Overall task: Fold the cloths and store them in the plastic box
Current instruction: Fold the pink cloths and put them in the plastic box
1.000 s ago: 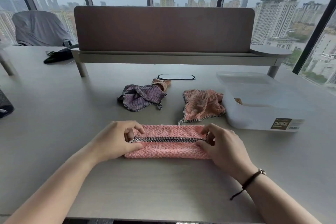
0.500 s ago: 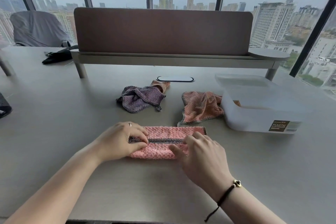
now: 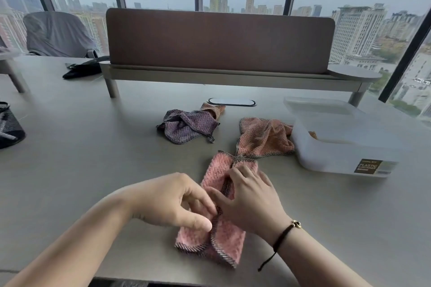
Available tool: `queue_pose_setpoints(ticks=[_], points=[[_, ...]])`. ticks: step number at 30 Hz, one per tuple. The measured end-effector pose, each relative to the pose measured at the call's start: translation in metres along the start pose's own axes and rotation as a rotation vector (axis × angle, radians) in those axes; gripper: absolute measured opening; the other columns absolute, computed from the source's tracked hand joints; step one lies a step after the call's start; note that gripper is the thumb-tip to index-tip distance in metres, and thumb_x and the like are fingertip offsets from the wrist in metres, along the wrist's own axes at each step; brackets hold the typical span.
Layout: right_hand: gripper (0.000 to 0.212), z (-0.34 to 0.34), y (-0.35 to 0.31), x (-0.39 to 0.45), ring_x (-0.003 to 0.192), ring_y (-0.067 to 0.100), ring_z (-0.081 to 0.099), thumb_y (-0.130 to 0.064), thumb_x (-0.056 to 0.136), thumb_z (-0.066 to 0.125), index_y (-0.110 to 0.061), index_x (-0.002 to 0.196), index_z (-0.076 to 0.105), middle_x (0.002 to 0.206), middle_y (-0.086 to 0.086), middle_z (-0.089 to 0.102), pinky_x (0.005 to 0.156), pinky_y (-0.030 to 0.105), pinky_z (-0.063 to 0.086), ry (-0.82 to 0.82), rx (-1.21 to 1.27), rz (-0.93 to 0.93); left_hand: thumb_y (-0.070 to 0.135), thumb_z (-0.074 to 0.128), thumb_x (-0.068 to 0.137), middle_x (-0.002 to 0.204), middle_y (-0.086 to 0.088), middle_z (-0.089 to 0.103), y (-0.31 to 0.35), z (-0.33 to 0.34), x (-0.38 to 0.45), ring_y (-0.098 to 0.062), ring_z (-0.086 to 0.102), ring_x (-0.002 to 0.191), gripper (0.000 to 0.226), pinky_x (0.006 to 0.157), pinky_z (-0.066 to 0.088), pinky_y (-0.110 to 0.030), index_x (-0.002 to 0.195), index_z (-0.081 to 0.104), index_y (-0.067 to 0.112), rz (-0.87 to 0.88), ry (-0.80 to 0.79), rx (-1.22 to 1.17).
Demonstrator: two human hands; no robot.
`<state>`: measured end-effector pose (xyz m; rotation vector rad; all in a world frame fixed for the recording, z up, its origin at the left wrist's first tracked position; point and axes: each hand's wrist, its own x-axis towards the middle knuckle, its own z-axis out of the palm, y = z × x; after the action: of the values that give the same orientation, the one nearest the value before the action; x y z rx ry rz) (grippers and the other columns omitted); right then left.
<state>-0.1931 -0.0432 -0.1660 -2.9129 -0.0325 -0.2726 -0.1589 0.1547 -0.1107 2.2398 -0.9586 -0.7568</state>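
Observation:
A pink cloth [image 3: 229,240], folded into a long strip with a dark stitched edge, lies lengthwise away from me on the grey table [image 3: 93,158]. My left hand [image 3: 172,202] pinches its edge near the middle. My right hand [image 3: 251,200] presses on the strip beside it, fingers spread, thumb meeting the left fingers. Beyond it an orange cloth [image 3: 263,137] lies crumpled against the translucent plastic box [image 3: 345,144], which stands open at the right with something tan inside. A purple cloth [image 3: 186,127] lies bunched further left.
A brown desk divider [image 3: 219,39] on a low shelf runs across the back. A dark cable-port cover [image 3: 231,101] sits behind the cloths. A black mesh holder [image 3: 9,126] stands at the left edge, a black item [image 3: 84,70] at far left.
The pink strip has turned from lying crosswise to pointing away from me. My right hand moved left along it to meet my left hand near the middle.

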Motion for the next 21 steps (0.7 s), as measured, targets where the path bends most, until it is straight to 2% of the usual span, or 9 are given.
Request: queue_pose_setpoints(ticks=[2,3,6,8,10,12,14,16,21], points=[[0.077,0.004,0.000,0.004,0.132,0.010,0.042,-0.080,0.078,0.023,-0.032,0.134,0.044,0.138,-0.010,0.047,0.118,0.038,0.020,-0.054,0.023,-0.110,0.028,0.075,0.086,0.090,0.007,0.076,0.002,-0.003,-0.001,-0.001,0.058,0.060,0.024,0.052,0.047,-0.021,0.109,0.073,0.028,0.006,-0.037,-0.130],[0.078,0.005,0.002,0.007,0.138,0.008,0.035,-0.079,0.079,0.024,-0.033,0.140,0.039,0.146,-0.010,0.041,0.120,0.037,0.015,-0.084,0.034,-0.156,0.024,0.075,0.086,0.086,0.005,0.076,-0.001,-0.004,0.000,-0.002,0.059,0.059,0.020,0.051,0.047,-0.021,0.107,0.074,0.025,0.030,0.022,-0.163],[0.085,0.008,0.009,0.021,0.146,0.007,0.019,-0.085,0.079,0.024,-0.036,0.148,0.027,0.159,-0.010,0.024,0.122,0.042,0.005,-0.167,0.069,-0.202,0.022,0.077,0.084,0.075,0.013,0.072,-0.019,-0.004,0.017,0.004,0.057,0.058,0.008,0.057,0.041,-0.010,0.093,0.077,0.022,0.126,0.434,-0.025],[0.087,0.010,0.014,0.033,0.147,0.007,0.020,-0.086,0.078,0.022,-0.036,0.149,0.025,0.160,-0.010,0.023,0.122,0.044,0.008,-0.178,0.059,-0.215,0.036,0.072,0.086,0.095,0.020,0.072,-0.037,-0.003,0.033,0.009,0.061,0.077,0.018,0.071,0.046,-0.012,0.102,0.074,0.030,0.139,0.604,0.167],[0.087,0.013,0.019,0.043,0.146,0.008,0.023,-0.085,0.079,0.025,-0.033,0.149,0.025,0.160,-0.010,0.024,0.121,0.044,0.012,-0.164,0.038,-0.230,0.055,0.057,0.090,0.135,0.017,0.059,-0.052,0.000,0.048,0.006,0.051,0.123,0.044,0.106,0.041,-0.024,0.129,0.060,0.035,0.115,0.532,0.314],[0.088,0.014,0.023,0.049,0.145,0.007,0.025,-0.085,0.079,0.026,-0.030,0.149,0.027,0.159,-0.010,0.026,0.122,0.043,0.012,-0.162,0.035,-0.232,0.062,0.038,0.094,0.158,0.011,0.033,-0.059,0.004,0.058,0.002,0.022,0.145,0.064,0.120,0.016,-0.023,0.149,0.037,0.031,0.054,0.413,0.391],[0.094,0.013,0.024,0.050,0.144,0.007,0.027,-0.088,0.075,0.021,-0.030,0.148,0.028,0.158,-0.011,0.029,0.123,0.043,0.010,-0.155,0.060,-0.234,0.068,0.021,0.091,0.164,0.012,0.013,-0.057,0.008,0.063,0.005,0.003,0.146,0.077,0.121,0.002,-0.023,0.156,0.016,0.028,-0.005,0.344,0.449],[0.089,0.010,0.024,0.046,0.143,0.005,0.028,-0.085,0.078,0.025,-0.031,0.148,0.030,0.155,-0.013,0.032,0.123,0.042,0.008,-0.129,0.106,-0.241,0.077,0.010,0.085,0.164,0.013,0.002,-0.058,0.009,0.066,0.004,-0.005,0.147,0.087,0.122,-0.003,-0.028,0.157,0.005,0.028,-0.046,0.311,0.510],[0.089,0.003,0.035,0.018,0.147,-0.003,0.008,-0.083,0.081,0.029,-0.030,0.152,0.027,0.160,-0.017,0.021,0.124,0.040,0.002,-0.136,0.097,-0.325,0.098,0.007,0.060,0.163,0.013,-0.012,-0.060,0.008,0.064,-0.003,-0.018,0.148,0.117,0.123,-0.007,-0.035,0.156,-0.007,0.031,-0.067,0.243,0.581]])
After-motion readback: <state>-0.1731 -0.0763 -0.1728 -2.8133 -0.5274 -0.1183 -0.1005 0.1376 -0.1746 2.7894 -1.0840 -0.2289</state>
